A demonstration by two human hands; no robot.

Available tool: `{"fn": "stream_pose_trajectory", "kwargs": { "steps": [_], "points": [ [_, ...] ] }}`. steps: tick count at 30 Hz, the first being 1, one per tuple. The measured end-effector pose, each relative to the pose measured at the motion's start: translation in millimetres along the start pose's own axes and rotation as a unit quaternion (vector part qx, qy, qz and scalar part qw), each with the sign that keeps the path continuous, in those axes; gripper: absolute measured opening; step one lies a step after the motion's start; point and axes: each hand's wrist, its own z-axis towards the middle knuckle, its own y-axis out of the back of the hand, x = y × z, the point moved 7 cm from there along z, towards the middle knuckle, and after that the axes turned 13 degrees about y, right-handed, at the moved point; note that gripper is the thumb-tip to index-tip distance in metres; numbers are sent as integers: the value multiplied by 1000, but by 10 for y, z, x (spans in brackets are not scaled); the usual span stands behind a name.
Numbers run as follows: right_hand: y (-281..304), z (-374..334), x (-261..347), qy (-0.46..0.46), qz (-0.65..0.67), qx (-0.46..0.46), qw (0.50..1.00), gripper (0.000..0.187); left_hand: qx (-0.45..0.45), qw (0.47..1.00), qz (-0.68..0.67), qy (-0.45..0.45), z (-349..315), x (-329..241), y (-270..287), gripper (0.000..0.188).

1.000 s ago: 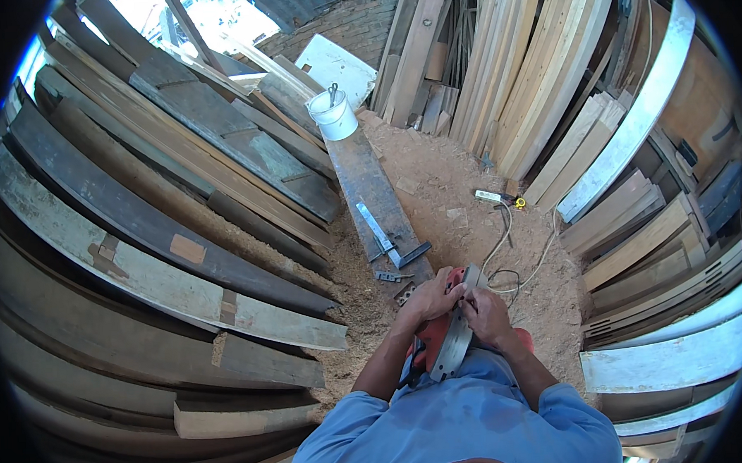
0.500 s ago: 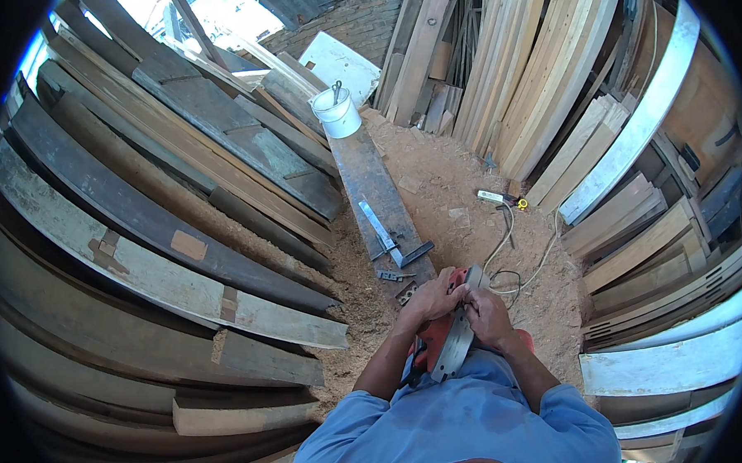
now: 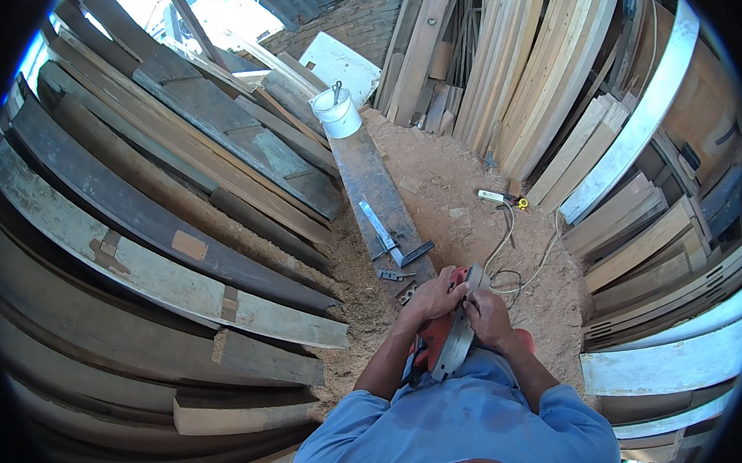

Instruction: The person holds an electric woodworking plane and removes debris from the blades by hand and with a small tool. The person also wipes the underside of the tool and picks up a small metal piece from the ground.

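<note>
A red electric planer (image 3: 452, 344) is tilted against my lap, its long grey metal sole turned up and to the right. Across its far end lies my left hand (image 3: 435, 298), closed around the red body. The fingers of my right hand (image 3: 489, 317) are curled and pressed together at the sole's edge, close to my left thumb. Whatever they pinch there is too small or hidden to make out. Just beyond my hands, a square (image 3: 381, 234) with a silver blade and dark stock rests on a worn plank (image 3: 367, 170), near a small metal piece (image 3: 394, 275).
A white bucket (image 3: 337, 117) with a tool in it stands on the plank's far end. Pale cords run over the sawdust-covered floor (image 3: 435, 187) to a white power strip (image 3: 494, 196). Stacked boards (image 3: 258, 303) line the left; more timber (image 3: 538, 75) leans at right.
The fingers of my right hand have shifted very slightly at the planer's sole. The planer and my left hand stay in place.
</note>
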Motion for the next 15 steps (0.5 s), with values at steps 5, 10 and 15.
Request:
{"fn": "stream_pose_trajectory", "kwargs": {
  "steps": [5,10,15],
  "points": [
    [33,25,60,-19,5,7,1000,15,-7,1000,0,1,-2,53,-17,76],
    [12,-18,-8,22,3,-35,999,19,-5,1000,8,0,-20,-19,15,76],
    [-57,6,-79,-98,0,80,992,22,-1,1000,3,8,9,46,-3,79]
  ]
}}
